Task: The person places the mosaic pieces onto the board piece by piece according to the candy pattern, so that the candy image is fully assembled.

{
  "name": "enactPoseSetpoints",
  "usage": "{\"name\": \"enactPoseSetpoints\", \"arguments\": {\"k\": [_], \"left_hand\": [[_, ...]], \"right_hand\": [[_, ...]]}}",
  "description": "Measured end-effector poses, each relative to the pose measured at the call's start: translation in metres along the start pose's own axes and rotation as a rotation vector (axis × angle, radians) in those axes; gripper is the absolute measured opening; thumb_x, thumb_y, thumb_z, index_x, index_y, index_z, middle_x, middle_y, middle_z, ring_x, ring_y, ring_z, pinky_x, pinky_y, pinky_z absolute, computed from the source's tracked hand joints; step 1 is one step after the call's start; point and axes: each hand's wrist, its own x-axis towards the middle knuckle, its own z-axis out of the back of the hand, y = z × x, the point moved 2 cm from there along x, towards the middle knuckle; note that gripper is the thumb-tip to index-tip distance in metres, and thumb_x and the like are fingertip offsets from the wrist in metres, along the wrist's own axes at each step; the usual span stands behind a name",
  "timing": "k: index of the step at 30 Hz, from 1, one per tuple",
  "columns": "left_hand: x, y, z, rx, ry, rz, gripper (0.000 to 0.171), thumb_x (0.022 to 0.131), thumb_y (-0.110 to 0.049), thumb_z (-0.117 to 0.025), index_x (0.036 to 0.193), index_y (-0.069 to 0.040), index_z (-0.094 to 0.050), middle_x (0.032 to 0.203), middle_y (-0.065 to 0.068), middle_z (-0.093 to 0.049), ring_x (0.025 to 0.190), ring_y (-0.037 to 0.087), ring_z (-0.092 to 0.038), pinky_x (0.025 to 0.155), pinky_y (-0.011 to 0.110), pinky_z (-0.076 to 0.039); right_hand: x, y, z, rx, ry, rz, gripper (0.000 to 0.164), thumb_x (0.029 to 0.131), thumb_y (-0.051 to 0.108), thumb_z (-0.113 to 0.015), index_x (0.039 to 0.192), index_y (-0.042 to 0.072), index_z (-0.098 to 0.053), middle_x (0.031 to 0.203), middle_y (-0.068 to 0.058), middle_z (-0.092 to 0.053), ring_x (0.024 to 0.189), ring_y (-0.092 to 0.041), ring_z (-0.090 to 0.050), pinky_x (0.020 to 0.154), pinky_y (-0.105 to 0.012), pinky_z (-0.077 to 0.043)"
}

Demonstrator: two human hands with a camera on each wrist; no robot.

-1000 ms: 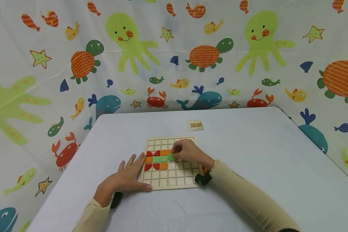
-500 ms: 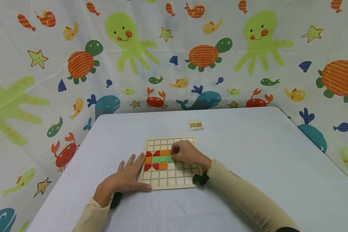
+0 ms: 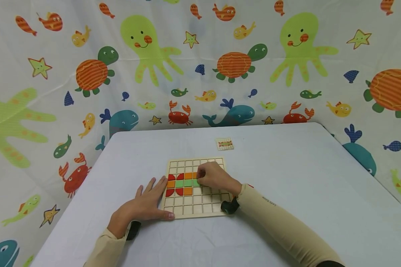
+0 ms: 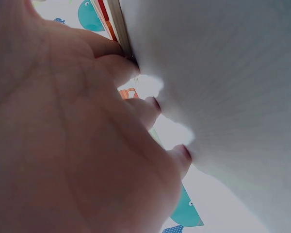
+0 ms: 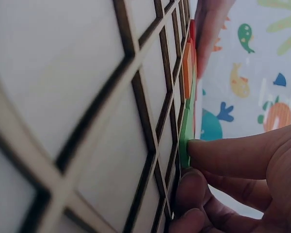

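Observation:
A square wooden grid board [image 3: 207, 207] lies on the table. Its left part carries red quarter-round tiles [image 3: 171, 192], orange square tiles [image 3: 188, 191] and a row of green square tiles [image 3: 179, 183]. My left hand [image 3: 142, 205] is spread along the board's left side, thumb at the near left corner and fingertips at the left edge. With thumb and fingers my right hand [image 3: 218, 177] pinches a green tile [image 5: 185, 141] at the right end of the green row. That tile sits in its cell, partly covered by the fingers.
Behind the board lies a small pattern card [image 3: 225, 144]. A bit of red [image 3: 250, 186] shows past my right forearm, mostly hidden by the sleeve. The white table [image 3: 287, 159] ends at a curtain printed with sea animals.
The right hand has shifted slightly left and down, and the green tile has settled into the cell beside the other green ones. My left hand stays in place.

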Motion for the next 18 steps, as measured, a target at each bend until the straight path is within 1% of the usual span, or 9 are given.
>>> {"name": "enactPoseSetpoints", "arguments": {"k": [6,10,13,18], "left_hand": [[0.002,0.001,0.0,0.0,-0.005,-0.001,0.135,0.075,-0.063,-0.09,0.17,-0.001,-0.017,0.177,0.022,-0.015,0.161,0.051,0.0,0.12,0.077,0.004],[0.003,0.002,-0.001,-0.006,-0.005,-0.002,0.135,0.075,-0.063,-0.09,0.17,-0.001,-0.017,0.177,0.022,-0.014,0.16,0.051,0.0,0.12,0.077,0.004],[0.003,0.002,-0.001,-0.004,-0.007,-0.004,0.135,0.075,-0.063,-0.09,0.17,-0.001,-0.017,0.176,0.023,-0.014,0.16,0.051,0.0,0.12,0.077,0.004],[0.003,0.003,-0.001,0.003,-0.012,-0.005,0.135,0.075,-0.063,-0.09,0.17,-0.001,-0.017,0.177,0.022,-0.014,0.16,0.051,0.0,0.12,0.077,0.004]], "right_hand": [[-0.003,0.0,0.002,0.01,-0.007,0.0,0.005,0.092,0.004,-0.077,0.088,0.005,-0.075,0.081,0.004,-0.068,0.075,-0.011,-0.059,0.072,-0.028,-0.052],[-0.008,-0.002,0.005,0.066,-0.014,-0.014,0.003,0.094,0.006,-0.077,0.091,0.007,-0.075,0.083,0.005,-0.069,0.077,-0.012,-0.06,0.074,-0.029,-0.053],[-0.014,-0.004,0.008,0.106,-0.033,-0.028,0.002,0.098,0.009,-0.076,0.097,0.007,-0.077,0.087,0.005,-0.07,0.08,-0.013,-0.06,0.076,-0.029,-0.054],[-0.024,-0.003,0.019,0.125,-0.075,-0.026,0.012,0.102,0.012,-0.072,0.11,0.005,-0.079,0.098,0.002,-0.073,0.088,-0.016,-0.064,0.083,-0.033,-0.056]]}}
